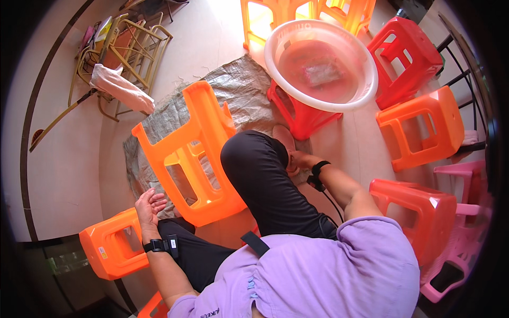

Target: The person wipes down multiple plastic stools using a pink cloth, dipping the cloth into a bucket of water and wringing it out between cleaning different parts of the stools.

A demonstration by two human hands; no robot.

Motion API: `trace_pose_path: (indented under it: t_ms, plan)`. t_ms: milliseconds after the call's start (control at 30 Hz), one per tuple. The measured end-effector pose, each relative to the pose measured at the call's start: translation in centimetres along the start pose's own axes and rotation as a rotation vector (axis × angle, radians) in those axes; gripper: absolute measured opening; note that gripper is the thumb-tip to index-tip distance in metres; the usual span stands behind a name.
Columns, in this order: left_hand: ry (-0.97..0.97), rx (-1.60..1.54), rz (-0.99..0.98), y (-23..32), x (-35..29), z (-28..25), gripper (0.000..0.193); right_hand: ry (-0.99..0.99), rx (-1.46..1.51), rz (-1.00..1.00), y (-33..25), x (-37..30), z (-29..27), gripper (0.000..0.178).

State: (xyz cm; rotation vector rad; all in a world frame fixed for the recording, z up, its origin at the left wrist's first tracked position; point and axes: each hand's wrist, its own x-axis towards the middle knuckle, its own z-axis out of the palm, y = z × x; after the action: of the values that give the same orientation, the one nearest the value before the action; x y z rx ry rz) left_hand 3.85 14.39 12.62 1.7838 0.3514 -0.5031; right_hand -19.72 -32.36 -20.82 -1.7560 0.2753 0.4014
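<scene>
My left hand (150, 206) is raised palm up, fingers a little apart, with nothing in it. It is nearest to an orange plastic stool (214, 212) that lies tipped over on a crumpled grey woven sheet (143, 153), its legs pointing away from me. A second orange stool (101, 245) is just left of that wrist. My right hand (301, 160) reaches down beside my bent knee, close to a pinkish sandal (284, 137) on my foot. My leg partly hides its fingers, so any grip there cannot be made out.
Ahead, a white basin (275, 63) with water and a clear wrapped item rests on a red stool (299, 116). Orange, red and pink stools line the right side. At far left, a metal-framed chair (143, 58) carries a pale cloth (119, 87).
</scene>
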Motion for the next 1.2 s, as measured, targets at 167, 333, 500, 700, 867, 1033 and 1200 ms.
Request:
trace_pose_path:
  t_ms: [167, 333, 500, 700, 867, 1033, 1200]
  plan:
    - [-0.023, 0.041, -0.016, 0.8, 0.4, 2.0, 0.037, 0.173, 0.079, 0.213, -0.4, -0.8, -1.2, 0.037]
    - [0.011, 0.048, -0.016, 0.6, 0.2, 1.0, 0.037, 0.306, -0.244, 0.266, -9.8, -3.8, 0.2, 0.036]
    - [-0.021, 0.016, -0.022, 1.4, 0.4, 3.1, 0.03, 0.437, -0.058, 0.335, -6.7, -3.8, 0.6, 0.016]
    - [-0.034, 0.058, -0.016, 1.0, 0.7, 2.6, 0.036, 0.125, 0.108, 0.364, -7.8, -4.1, -1.4, 0.04]
    - [-0.044, 0.054, -0.008, 1.3, 0.4, 2.8, 0.035, 0.111, 0.25, 0.368, -8.3, -5.4, -2.3, 0.039]
    - [-0.025, 0.058, -0.017, 1.2, 0.8, 2.7, 0.034, 0.289, -0.058, 0.107, -1.5, -2.5, -0.2, 0.036]
    - [-0.031, 0.034, -0.019, 0.8, 0.8, 2.2, 0.034, 0.344, -0.216, 0.258, -7.4, -4.1, 0.6, 0.032]
